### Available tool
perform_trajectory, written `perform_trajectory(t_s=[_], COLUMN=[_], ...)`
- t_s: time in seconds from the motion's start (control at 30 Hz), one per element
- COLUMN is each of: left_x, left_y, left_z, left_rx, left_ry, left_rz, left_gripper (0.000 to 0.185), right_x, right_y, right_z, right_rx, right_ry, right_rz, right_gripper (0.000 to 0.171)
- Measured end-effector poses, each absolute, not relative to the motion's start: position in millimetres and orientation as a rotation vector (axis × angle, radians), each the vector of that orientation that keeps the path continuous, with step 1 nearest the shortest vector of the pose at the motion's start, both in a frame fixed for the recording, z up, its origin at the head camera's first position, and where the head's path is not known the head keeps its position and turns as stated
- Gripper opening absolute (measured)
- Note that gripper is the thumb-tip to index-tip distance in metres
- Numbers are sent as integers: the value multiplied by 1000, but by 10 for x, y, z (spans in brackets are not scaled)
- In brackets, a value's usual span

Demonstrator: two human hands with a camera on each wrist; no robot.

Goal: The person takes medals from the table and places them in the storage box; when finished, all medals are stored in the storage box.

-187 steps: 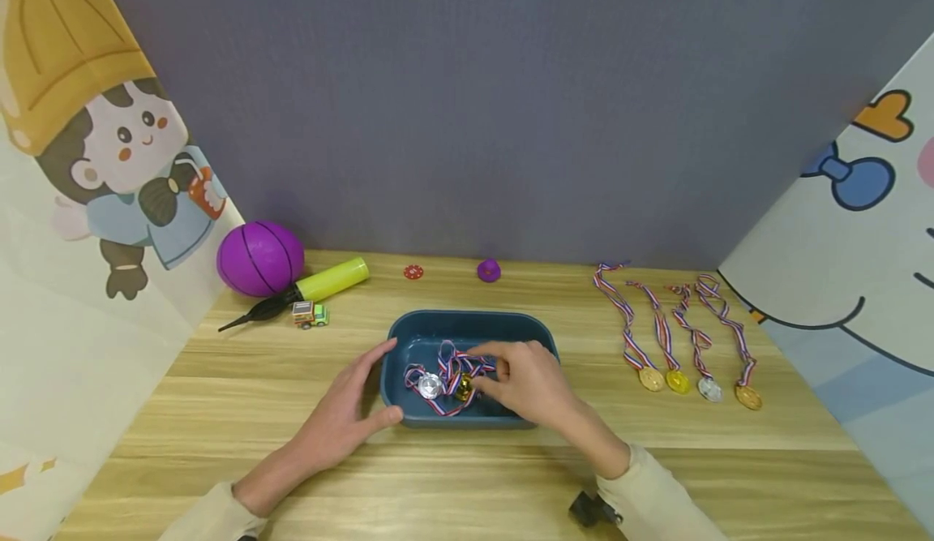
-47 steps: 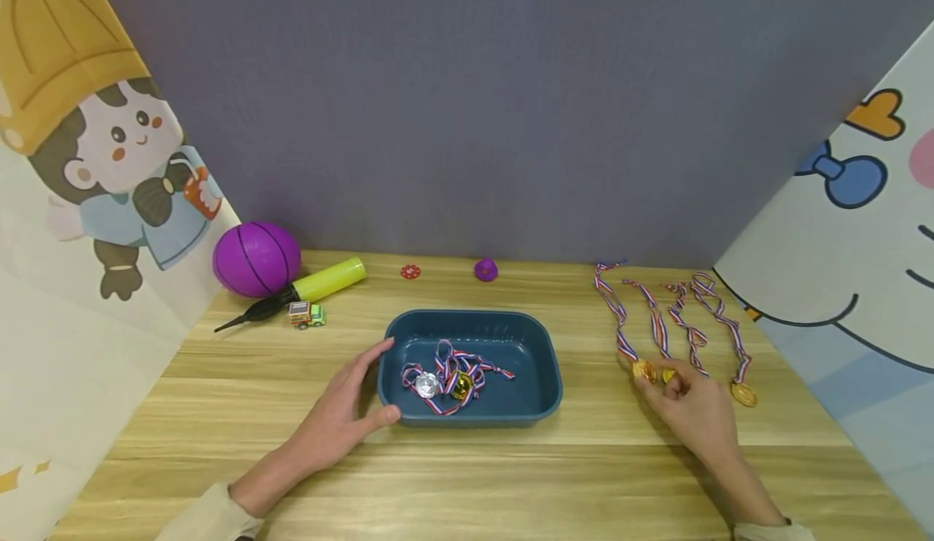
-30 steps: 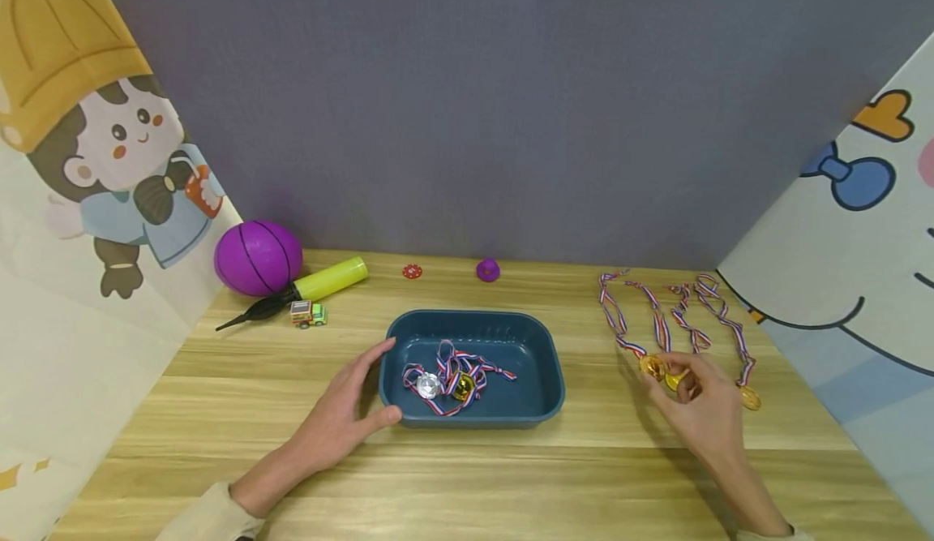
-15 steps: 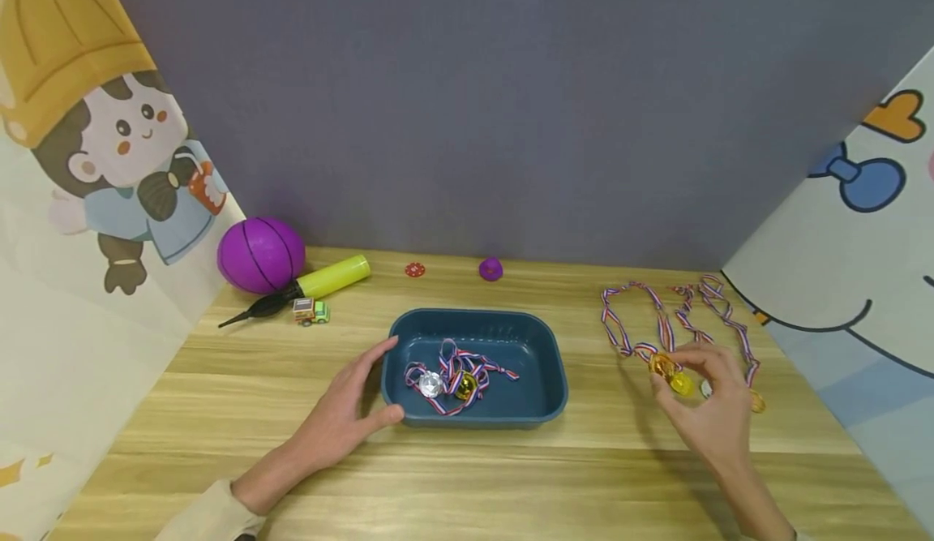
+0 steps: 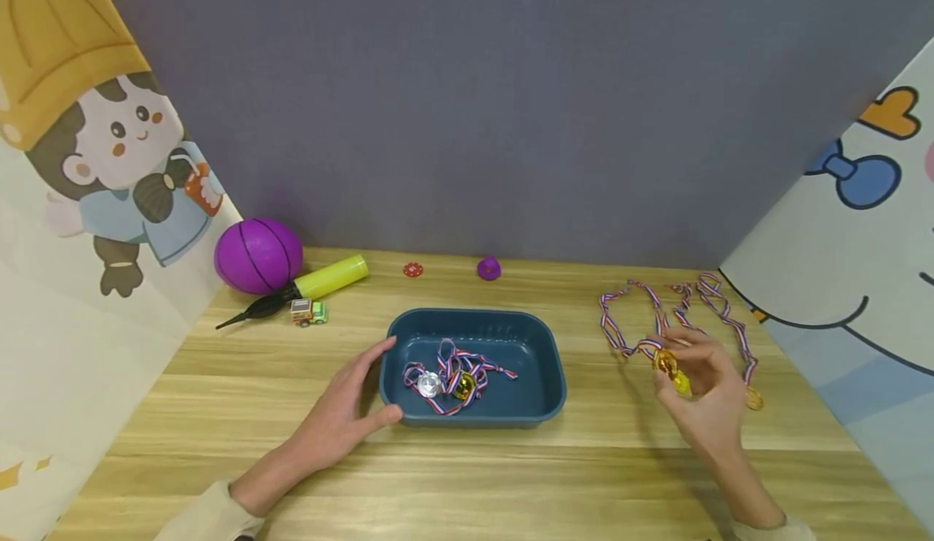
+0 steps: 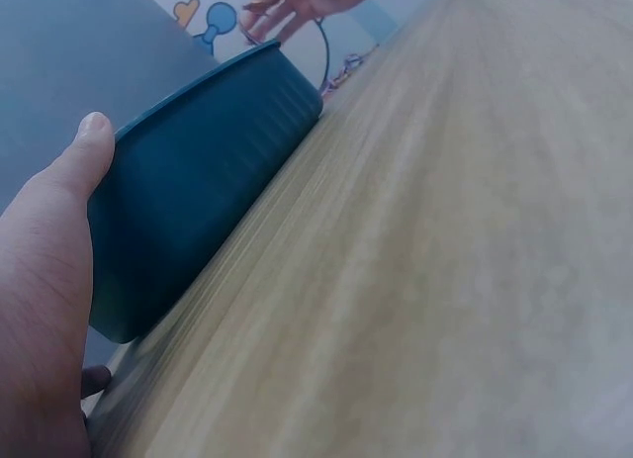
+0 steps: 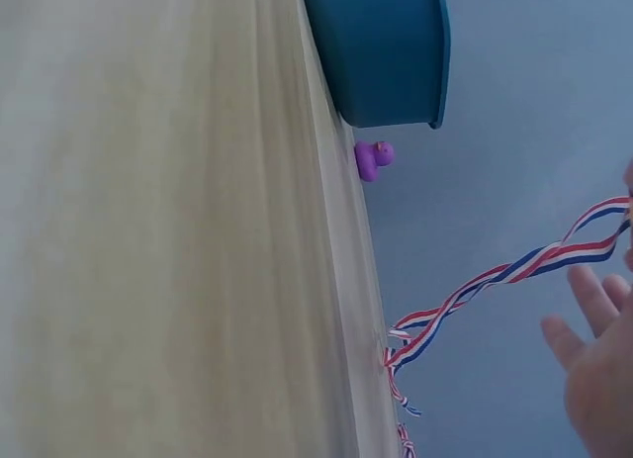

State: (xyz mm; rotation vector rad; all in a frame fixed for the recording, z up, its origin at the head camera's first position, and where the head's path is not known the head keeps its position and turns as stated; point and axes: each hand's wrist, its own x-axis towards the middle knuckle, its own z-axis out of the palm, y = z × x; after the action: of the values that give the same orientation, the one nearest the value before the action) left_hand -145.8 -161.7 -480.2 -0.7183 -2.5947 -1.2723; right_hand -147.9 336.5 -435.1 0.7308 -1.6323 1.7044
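The right hand [image 5: 704, 395] pinches two gold medals [image 5: 671, 369] at the table's right side, their striped ribbons [image 5: 620, 322] trailing far-left behind them, beside two more medals [image 5: 754, 399] lying flat. The left hand [image 5: 343, 415] lies with relaxed fingers against the left wall of the teal tray [image 5: 543, 338], which holds a silver and a gold medal. This looks like the pick-up step; carrying the pair left over the tray calls for lifting the ribbons clear.

Table [image 5: 467, 484]: light wood grain.
Centre: blue tray [image 5: 543, 399].
Back left: purple ball [image 5: 259, 256], yellow pump [image 5: 306, 288], toy truck [image 5: 310, 312].
Back: red disc [image 5: 413, 269], purple duck [image 5: 489, 268].
Right: ribboned medals [image 5: 718, 314].
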Motion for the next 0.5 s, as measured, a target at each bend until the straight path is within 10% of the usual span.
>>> perform_trajectory(t_s=[0.5], left_x=[-1454], left_y=[-1617], left_z=[-4807], left_rx=[-714], left_ry=[-2597], left_rz=[-1280], left_gripper=[92], right_x=[-1582], right_y=[3238], right_z=[-4345], right_rx=[598], right_ry=[-1799], right_rz=[1870], right_gripper=[27])
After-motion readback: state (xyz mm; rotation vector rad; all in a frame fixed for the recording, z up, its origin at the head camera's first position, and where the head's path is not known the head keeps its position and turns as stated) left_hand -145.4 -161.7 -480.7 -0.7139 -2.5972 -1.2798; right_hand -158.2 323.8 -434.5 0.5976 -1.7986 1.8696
